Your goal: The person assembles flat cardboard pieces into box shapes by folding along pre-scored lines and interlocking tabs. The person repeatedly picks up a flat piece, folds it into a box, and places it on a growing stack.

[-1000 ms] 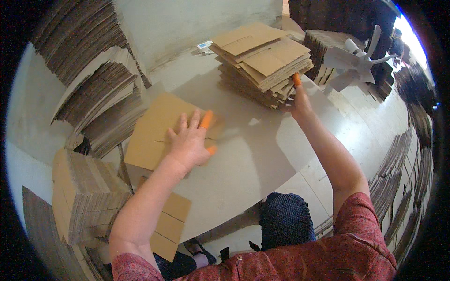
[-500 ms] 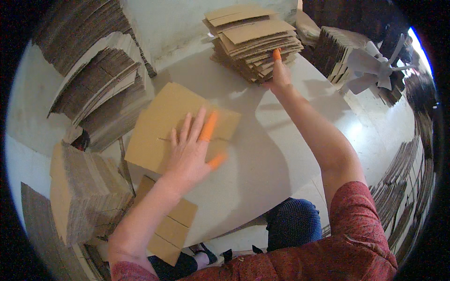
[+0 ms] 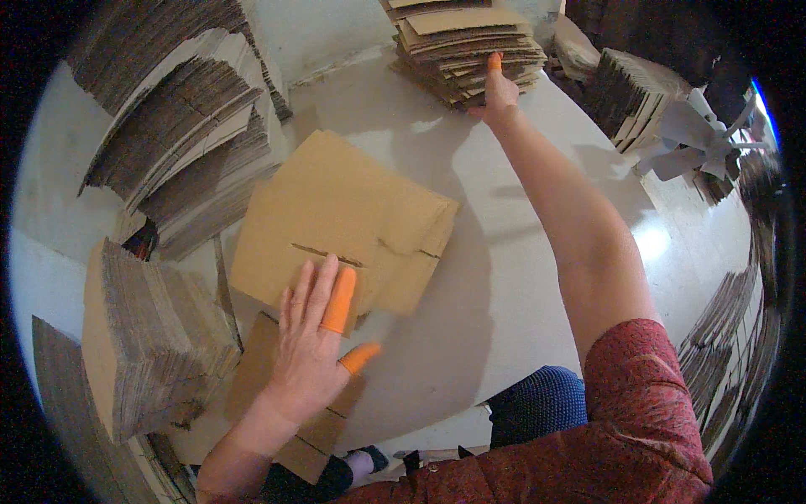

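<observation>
A flat brown cardboard piece (image 3: 315, 197) with a short slit lies on the white table, and a folded-looking cardboard piece (image 3: 411, 239) sticks out at its right side. My left hand (image 3: 311, 353), orange covers on thumb and index finger, is open with its fingers stretched over the near edge of the slit piece. At the far end of the table, my right hand (image 3: 501, 94) grips the near side of a stack of cardboard pieces (image 3: 470, 42). Its orange-covered thumb presses on the stack's edge; the other fingers are mostly hidden.
Another cardboard piece (image 3: 306, 454) hangs over the table's near edge, partly under my left forearm. A cardboard bundle (image 3: 151, 336) stands at left, with tall cardboard stacks (image 3: 180, 126) behind it. A fan (image 3: 705, 139) is at far right. More cardboard (image 3: 714, 336) lines the right side.
My left hand has slid back toward me and off the middle of the slit piece. The folded-looking piece at its right shows more fully now. My right hand stays at the stack.
</observation>
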`<state>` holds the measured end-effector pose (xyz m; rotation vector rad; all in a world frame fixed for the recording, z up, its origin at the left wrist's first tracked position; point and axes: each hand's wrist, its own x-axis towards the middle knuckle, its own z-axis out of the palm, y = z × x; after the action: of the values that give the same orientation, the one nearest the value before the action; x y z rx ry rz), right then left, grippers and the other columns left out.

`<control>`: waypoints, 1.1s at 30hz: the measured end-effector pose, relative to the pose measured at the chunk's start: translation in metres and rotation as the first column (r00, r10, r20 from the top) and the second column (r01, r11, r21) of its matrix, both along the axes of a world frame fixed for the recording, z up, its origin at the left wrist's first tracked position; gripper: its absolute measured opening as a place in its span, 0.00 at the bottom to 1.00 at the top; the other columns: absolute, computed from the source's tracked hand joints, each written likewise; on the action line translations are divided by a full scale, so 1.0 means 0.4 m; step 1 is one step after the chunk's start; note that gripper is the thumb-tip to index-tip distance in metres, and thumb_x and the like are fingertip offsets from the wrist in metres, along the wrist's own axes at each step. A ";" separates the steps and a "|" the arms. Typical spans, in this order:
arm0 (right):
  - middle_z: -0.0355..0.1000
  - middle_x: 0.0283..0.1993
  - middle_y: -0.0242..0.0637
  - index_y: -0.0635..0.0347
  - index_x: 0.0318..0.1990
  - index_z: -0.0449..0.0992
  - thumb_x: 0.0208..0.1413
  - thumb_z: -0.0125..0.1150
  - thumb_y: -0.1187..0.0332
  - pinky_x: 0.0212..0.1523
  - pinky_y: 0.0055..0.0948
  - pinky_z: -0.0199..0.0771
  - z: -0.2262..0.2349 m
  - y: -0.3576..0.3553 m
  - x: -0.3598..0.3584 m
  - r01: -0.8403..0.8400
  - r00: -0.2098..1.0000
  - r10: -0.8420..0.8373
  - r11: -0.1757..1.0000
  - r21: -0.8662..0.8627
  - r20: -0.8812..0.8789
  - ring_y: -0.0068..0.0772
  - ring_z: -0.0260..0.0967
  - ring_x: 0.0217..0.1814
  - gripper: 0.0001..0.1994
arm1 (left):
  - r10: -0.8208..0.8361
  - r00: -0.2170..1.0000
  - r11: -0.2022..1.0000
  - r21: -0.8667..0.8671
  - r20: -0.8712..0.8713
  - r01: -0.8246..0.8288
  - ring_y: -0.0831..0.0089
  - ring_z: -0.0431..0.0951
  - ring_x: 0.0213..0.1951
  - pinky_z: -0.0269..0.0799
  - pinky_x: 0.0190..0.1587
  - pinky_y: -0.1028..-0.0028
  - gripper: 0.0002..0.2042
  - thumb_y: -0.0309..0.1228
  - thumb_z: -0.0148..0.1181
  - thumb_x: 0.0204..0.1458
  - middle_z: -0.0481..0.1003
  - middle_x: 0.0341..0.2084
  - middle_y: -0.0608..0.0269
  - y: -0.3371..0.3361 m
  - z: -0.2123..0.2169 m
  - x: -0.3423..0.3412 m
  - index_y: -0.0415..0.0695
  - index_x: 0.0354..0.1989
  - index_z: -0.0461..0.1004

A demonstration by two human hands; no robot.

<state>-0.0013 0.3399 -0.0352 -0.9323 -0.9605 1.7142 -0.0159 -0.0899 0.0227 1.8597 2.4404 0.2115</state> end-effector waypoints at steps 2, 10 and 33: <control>0.53 0.59 0.45 0.69 0.58 0.52 0.49 0.50 0.41 0.48 0.53 0.65 0.032 -0.030 -0.007 -0.009 1.000 0.010 0.999 -0.033 0.021 0.51 0.55 0.58 0.40 | 0.002 1.000 1.000 0.021 0.002 -0.002 0.49 0.47 0.61 0.45 0.59 0.53 0.39 0.38 0.64 0.39 0.46 0.62 0.53 -0.004 -0.005 -0.009 0.38 0.59 0.52; 0.49 0.63 0.42 0.57 0.60 0.52 0.51 0.42 0.38 0.50 0.58 0.62 0.021 0.042 -0.037 -0.204 0.976 0.211 0.974 0.101 -0.060 0.50 0.52 0.61 0.37 | 0.014 0.999 0.988 0.152 0.033 -0.019 0.51 0.52 0.60 0.52 0.59 0.61 0.35 0.27 0.65 0.35 0.51 0.60 0.52 -0.003 -0.016 -0.025 0.37 0.56 0.57; 0.72 0.31 0.37 0.66 0.37 0.72 0.54 0.48 0.47 0.23 0.24 0.69 0.156 -0.646 0.398 -0.603 0.797 0.604 0.796 -0.055 -0.003 0.27 0.70 0.24 0.25 | -0.157 0.987 0.819 0.564 0.042 0.106 0.60 0.69 0.49 0.65 0.50 0.64 0.17 0.23 0.56 0.37 0.72 0.43 0.59 -0.151 0.046 0.013 0.42 0.41 0.75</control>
<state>0.1579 0.0815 0.0274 -0.7048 -1.3277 2.2771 -0.0105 -0.1503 0.0411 2.1498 2.3358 1.0856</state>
